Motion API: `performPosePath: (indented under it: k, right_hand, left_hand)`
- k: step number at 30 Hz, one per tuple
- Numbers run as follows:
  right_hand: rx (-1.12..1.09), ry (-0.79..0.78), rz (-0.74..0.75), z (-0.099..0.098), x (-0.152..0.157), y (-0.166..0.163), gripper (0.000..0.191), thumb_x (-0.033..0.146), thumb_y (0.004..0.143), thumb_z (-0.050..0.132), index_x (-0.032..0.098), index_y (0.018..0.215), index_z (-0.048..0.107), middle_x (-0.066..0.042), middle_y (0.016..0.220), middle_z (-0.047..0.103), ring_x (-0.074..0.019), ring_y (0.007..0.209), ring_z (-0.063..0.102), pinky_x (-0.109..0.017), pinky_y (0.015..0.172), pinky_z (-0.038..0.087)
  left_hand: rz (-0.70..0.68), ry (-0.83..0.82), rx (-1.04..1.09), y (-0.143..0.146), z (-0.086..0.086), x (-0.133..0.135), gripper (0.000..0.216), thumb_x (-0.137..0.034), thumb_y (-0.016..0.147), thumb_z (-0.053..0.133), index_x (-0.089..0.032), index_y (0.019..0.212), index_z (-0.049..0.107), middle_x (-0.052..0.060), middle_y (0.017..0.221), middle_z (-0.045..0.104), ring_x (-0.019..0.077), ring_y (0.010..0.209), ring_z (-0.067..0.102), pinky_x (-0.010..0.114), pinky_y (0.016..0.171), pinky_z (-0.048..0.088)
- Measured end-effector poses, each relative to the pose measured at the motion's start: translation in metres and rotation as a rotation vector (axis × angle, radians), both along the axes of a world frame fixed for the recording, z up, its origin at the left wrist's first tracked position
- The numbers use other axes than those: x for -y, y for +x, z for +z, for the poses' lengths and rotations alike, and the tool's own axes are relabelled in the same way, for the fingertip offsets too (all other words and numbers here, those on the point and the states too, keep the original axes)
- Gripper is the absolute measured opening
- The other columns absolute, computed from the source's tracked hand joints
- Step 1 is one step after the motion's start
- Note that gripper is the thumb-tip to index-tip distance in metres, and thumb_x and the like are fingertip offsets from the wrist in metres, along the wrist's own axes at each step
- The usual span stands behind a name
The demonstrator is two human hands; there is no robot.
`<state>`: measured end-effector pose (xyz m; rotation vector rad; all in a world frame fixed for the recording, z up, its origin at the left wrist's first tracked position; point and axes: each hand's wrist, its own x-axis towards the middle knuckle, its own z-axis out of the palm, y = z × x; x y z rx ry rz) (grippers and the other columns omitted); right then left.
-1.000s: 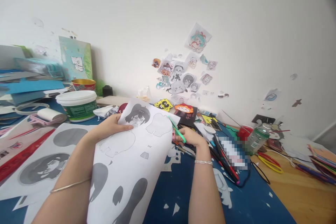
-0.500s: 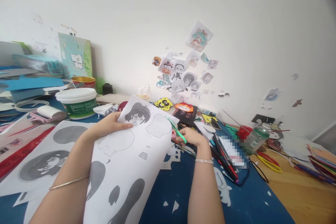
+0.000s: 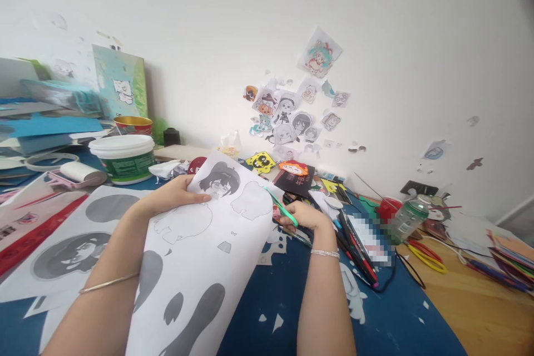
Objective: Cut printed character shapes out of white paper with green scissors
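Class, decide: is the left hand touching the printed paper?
Touching. The head view shows the left hand gripping the printed paper's edge, thumb lying across its face.

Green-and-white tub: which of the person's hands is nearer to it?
Left. The left hand, gripping the printed sheet, is right of the tub; the right hand, holding scissors, is farther right.

Near the far left corner of the table (image 3: 479, 320), we have a green tub (image 3: 127, 168) with a white rim, a red tin (image 3: 134, 130) behind it and a painted board (image 3: 104, 69) standing beyond. Toward the right edge we see a red cup (image 3: 387, 211) just beside a jar (image 3: 411, 221), then stacked coloured paper (image 3: 515, 258). Above the far edge, cartoon cutouts (image 3: 301, 123) dot the wall (image 3: 200, 39).
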<state>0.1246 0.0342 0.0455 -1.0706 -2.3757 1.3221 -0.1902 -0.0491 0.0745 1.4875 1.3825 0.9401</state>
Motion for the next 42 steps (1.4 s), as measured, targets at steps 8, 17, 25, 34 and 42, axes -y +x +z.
performPosePath:
  k: [8,17,25,34,42]
  right_hand:
    - [0.043,0.022,0.043,0.007,0.003,0.0,0.03,0.032,0.067,0.061,0.019,0.043,0.05,0.001,0.044,0.051,-0.0126,0.048,0.048,-0.025,0.056,0.04]
    - [0.031,-0.011,0.006,0.005,0.004,0.0,0.025,0.026,0.067,0.058,0.019,0.045,0.051,0.002,0.043,0.05,-0.0117,0.046,0.046,-0.025,0.054,0.038]
    - [-0.065,-0.02,-0.027,0.0,0.0,-0.005,0.022,0.032,0.065,0.061,0.018,0.051,0.054,0.001,0.046,0.052,-0.0128,0.047,0.047,-0.027,0.053,0.04]
    - [-0.203,0.024,-0.046,0.011,0.017,-0.017,0.021,0.031,0.066,0.053,0.021,0.049,0.05,-0.006,0.054,0.058,-0.0112,0.05,0.048,-0.029,0.055,0.037]
    - [-0.232,0.034,-0.029,-0.004,-0.003,-0.019,0.019,0.024,0.065,0.052,0.015,0.048,0.05,0.0,0.047,0.052,-0.0098,0.047,0.043,-0.023,0.05,0.037]
  left_hand:
    - [0.005,-0.021,0.003,0.004,0.006,0.004,0.043,-0.038,0.059,0.069,-0.016,0.094,0.056,0.003,0.078,0.071,0.0241,0.069,0.067,0.029,0.056,0.055]
    - [-0.002,-0.003,0.025,-0.001,-0.003,-0.002,0.042,-0.038,0.059,0.07,-0.016,0.093,0.058,0.003,0.079,0.071,0.0238,0.068,0.067,0.03,0.056,0.055]
    - [0.005,0.011,0.001,0.003,0.0,0.0,0.047,-0.041,0.059,0.069,-0.016,0.097,0.056,0.003,0.081,0.071,0.0249,0.071,0.066,0.027,0.055,0.054]
    - [0.035,0.083,0.016,0.0,-0.017,-0.015,0.039,-0.038,0.062,0.065,-0.02,0.096,0.06,0.003,0.081,0.071,0.0219,0.07,0.067,0.023,0.053,0.051]
    - [0.017,0.092,0.014,-0.002,-0.018,-0.016,0.039,-0.039,0.064,0.063,-0.021,0.098,0.058,0.003,0.085,0.071,0.0224,0.074,0.067,0.025,0.057,0.051]
